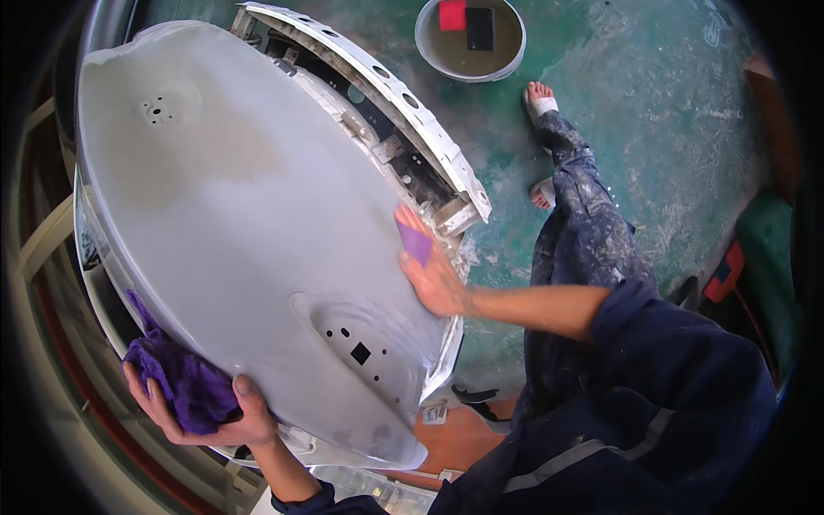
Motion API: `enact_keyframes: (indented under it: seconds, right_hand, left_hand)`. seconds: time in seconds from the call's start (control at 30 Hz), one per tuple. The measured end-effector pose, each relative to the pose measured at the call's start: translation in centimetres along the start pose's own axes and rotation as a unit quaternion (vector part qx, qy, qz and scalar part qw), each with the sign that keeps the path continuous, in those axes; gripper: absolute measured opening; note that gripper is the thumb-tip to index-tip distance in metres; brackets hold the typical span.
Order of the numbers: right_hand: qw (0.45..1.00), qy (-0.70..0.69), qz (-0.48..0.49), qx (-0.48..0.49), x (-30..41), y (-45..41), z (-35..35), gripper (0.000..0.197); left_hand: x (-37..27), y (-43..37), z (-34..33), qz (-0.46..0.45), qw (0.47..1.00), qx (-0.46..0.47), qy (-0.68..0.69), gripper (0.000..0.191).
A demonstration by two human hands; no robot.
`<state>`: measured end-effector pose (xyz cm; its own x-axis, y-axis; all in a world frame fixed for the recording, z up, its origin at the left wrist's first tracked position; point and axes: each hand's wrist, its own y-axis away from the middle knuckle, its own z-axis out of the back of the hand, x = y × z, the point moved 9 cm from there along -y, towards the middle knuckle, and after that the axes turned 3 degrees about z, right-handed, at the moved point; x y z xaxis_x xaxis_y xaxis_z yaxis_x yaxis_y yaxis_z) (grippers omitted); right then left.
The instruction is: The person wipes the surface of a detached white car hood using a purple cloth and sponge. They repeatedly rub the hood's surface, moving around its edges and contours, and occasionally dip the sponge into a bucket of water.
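A large car body panel (257,225) in dull grey primer lies before me, with a brownish patch at its far end. My left hand (206,412) grips a bunched purple microfibre cloth (183,386) at the panel's left edge, thumb near the rim. Across the panel, my right hand (434,273) presses flat on the right edge, slightly blurred. A small purple sheet (414,243), which looks like sandpaper, is tucked among its fingers and shows over their backs. Nearer me, a recess (360,341) in the panel has a square hole and several small round ones.
A white metal crossmember (380,90) with holes runs along the panel's right side. On the green floor (656,129) stands a bucket (425,55) of murky water holding a red pad (452,15) and a black block (480,29). My legs (579,187) are right of the panel.
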<state>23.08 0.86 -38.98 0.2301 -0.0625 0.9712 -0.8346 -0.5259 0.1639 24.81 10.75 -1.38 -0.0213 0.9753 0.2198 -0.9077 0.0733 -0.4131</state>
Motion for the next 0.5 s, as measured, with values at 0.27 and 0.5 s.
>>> enact_keyframes:
  seconds: [0.27, 0.5]
  right_hand:
    - [0.972, 0.077, 0.165, 0.145, 6.2, 10.6, -2.9, 0.079]
    - [0.947, 0.120, 0.252, 0.157, 10.5, 0.7, -2.9, 0.085]
  left_hand:
    - [-0.8, -0.1, 1.3, -0.008, 0.998, 0.019, -0.054, 0.079]
    - [-0.3, -0.1, 0.4, 0.017, 1.000, -0.007, -0.021, 0.087]
